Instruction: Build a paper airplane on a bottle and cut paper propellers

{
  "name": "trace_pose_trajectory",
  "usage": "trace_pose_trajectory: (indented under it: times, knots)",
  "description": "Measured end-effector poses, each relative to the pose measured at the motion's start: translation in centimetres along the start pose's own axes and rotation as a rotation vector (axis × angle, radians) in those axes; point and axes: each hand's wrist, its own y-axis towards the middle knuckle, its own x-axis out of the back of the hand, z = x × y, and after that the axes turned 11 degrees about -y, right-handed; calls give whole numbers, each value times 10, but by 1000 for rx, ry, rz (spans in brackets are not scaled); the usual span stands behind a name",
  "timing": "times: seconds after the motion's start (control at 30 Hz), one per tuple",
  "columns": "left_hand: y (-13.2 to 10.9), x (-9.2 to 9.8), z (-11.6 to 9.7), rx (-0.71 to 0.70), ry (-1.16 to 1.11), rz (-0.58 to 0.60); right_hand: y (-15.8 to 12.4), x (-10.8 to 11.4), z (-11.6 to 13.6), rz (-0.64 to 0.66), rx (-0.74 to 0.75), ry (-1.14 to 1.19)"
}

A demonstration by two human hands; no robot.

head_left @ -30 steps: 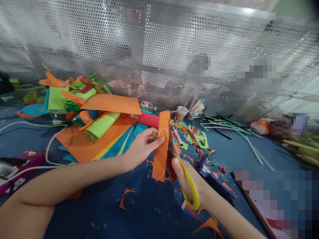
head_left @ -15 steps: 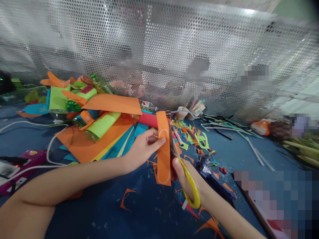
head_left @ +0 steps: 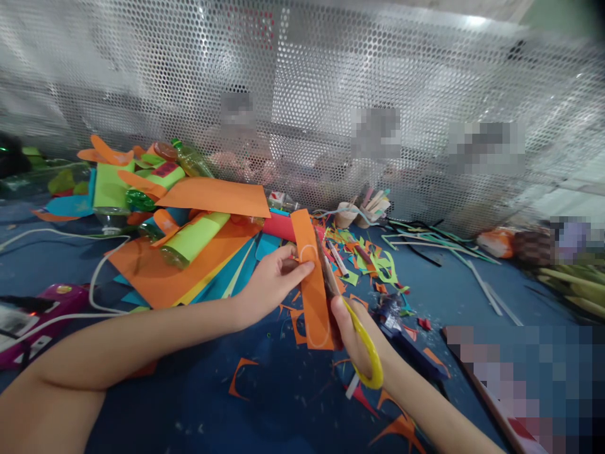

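Note:
Between the thumb and fingers of my left hand (head_left: 276,280) is a strip of orange paper (head_left: 314,302), held up over the blue surface. A pale rounded outline is drawn on the strip. My right hand (head_left: 354,328) is closed on yellow-handled scissors (head_left: 371,359). Their blades point away from me and lie along the strip's right edge; whether they are biting into the paper I cannot tell. Orange offcuts (head_left: 243,378) lie below and around my hands.
At the left is a pile of bottles wrapped in coloured paper (head_left: 196,239) and coloured sheets. Paper scraps (head_left: 359,252), a marker (head_left: 338,258) and a dark blue tool (head_left: 411,347) lie right of centre. A perforated metal screen (head_left: 307,94) stands behind, with people beyond. A purple power strip (head_left: 61,296) sits at left.
The orange strip has tilted, its top leaning left and its lower end shifting right. My right hand and the scissors have moved slightly right. My left hand stays almost in place.

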Motion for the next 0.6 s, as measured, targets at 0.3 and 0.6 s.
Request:
trace_pose_trajectory:
  times: [0.3,0.6]
  knots:
    - [0,1,2,7,-36,13,2,-1,-1,-12,-9,-2]
    - [3,4,1,-7,-4,29,3,2,-2,3,-16,68]
